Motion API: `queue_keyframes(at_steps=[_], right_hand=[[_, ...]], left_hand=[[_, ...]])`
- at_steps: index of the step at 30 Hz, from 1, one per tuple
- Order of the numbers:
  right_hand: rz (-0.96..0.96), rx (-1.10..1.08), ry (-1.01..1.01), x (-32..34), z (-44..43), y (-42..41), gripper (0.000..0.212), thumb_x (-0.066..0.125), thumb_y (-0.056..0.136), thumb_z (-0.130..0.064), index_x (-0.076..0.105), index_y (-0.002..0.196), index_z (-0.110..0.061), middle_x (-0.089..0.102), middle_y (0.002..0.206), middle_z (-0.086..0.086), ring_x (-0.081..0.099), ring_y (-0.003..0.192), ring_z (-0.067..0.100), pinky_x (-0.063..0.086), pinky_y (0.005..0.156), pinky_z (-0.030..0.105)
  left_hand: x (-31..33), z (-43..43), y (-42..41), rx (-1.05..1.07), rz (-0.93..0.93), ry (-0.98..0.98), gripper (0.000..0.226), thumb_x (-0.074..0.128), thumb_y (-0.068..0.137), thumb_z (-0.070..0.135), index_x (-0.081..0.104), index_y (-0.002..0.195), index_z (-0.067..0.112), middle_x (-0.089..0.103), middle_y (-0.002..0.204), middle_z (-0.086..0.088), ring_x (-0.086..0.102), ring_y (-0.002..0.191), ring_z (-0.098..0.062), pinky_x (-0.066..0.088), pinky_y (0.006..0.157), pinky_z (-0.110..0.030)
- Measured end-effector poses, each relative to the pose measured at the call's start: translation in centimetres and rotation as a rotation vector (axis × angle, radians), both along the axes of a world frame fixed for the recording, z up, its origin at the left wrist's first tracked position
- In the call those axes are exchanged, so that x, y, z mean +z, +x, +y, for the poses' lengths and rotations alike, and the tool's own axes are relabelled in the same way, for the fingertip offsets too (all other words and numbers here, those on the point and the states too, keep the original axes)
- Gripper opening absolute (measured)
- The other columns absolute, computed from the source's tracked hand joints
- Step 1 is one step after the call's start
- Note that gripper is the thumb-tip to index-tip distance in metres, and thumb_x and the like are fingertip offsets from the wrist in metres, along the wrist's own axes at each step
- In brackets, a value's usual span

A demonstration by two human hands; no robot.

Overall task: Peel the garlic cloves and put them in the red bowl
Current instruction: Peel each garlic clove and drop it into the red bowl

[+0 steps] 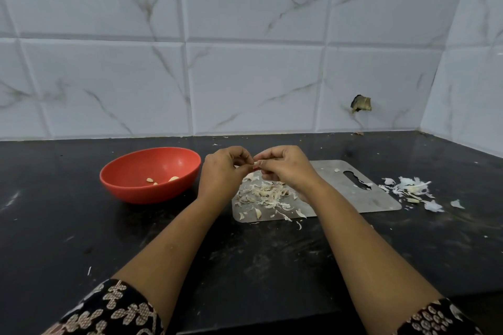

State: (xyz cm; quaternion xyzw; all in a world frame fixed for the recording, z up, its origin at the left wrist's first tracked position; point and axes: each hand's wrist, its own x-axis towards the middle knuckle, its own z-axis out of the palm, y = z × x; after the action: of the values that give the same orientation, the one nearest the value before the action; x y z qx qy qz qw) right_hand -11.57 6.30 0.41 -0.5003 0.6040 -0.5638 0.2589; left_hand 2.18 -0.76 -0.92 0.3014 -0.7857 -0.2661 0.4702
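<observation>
Left hand [223,168] and right hand [283,168] both pinch one small pale garlic clove [255,162] right of the round red plastic bowl [130,190]; risk: slippery clove pops free, lands among peels

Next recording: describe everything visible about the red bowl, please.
The red bowl is round and wide, with a matte, plastic-looking surface and a plain rim. It stands upright on the black counter, left of the metal board. At the bottom lie about three pale peeled garlic cloves; the rest of its inside shows bare. The left hand is close beside its right rim; no contact is apparent.
</observation>
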Motion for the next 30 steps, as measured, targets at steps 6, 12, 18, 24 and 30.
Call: queue_keyframes(at_steps=[6, 12, 18, 24, 30], right_hand=[[0.092, -0.060, 0.046, -0.3, -0.2, 0.1, 0.016, 0.062, 0.093, -0.007, 0.074, 0.085, -0.014, 0.071, 0.084, 0.010, 0.063, 0.072, 0.010, 0.055, 0.066, 0.022], [0.020, -0.037, 0.034, 0.0, 0.3, 0.5, 0.014, 0.060, 0.090, 0.003, 0.069, 0.088, -0.008, 0.070, 0.077, 0.007, 0.065, 0.069, 0.013, 0.054, 0.063, 0.022], [-0.040, 0.019, -0.040, 0.1, 0.9, 0.8, 0.009, 0.067, 0.089, -0.002, 0.068, 0.088, -0.010, 0.073, 0.082, 0.012, 0.066, 0.072, 0.015, 0.055, 0.066, 0.023], [-0.057, 0.046, -0.069, -0.3, 0.7, 0.7, 0.010, 0.068, 0.087, 0.000, 0.072, 0.087, -0.009, 0.071, 0.077, 0.011, 0.065, 0.071, 0.016, 0.057, 0.071, 0.024], [-0.053, 0.036, -0.057, -0.4, 0.6, 0.8, 0.012, 0.066, 0.089, -0.001, 0.072, 0.085, -0.011, 0.069, 0.080, 0.010, 0.063, 0.071, 0.012, 0.056, 0.067, 0.025]], left_hand=[[-0.2, 0.3, -0.1, 0.060, -0.121, -0.177, 0.013, 0.078, 0.078, 0.020, 0.068, 0.073, 0.025, 0.066, 0.069, 0.014, 0.065, 0.073, -0.005, 0.055, 0.073, -0.036], [-0.2, 0.4, 0.6, 0.054, -0.033, -0.058, 0.013, 0.080, 0.077, 0.021, 0.069, 0.082, 0.024, 0.069, 0.075, 0.013, 0.066, 0.076, -0.004, 0.057, 0.076, -0.035], [-0.3, 0.6, 0.6, 0.012, -0.003, -0.026, 0.005, 0.077, 0.081, 0.023, 0.075, 0.085, 0.025, 0.071, 0.077, 0.011, 0.066, 0.074, -0.003, 0.058, 0.073, -0.038], [-0.5, 0.0, 0.6, -0.004, 0.032, 0.058, 0.011, 0.079, 0.078, 0.023, 0.070, 0.074, 0.028, 0.070, 0.075, 0.011, 0.066, 0.076, -0.005, 0.057, 0.076, -0.041], [-0.8, -0.3, 0.3, -0.027, 0.013, 0.087, 0.009, 0.079, 0.078, 0.025, 0.071, 0.074, 0.022, 0.069, 0.075, 0.007, 0.065, 0.077, -0.012, 0.056, 0.079, -0.043]])
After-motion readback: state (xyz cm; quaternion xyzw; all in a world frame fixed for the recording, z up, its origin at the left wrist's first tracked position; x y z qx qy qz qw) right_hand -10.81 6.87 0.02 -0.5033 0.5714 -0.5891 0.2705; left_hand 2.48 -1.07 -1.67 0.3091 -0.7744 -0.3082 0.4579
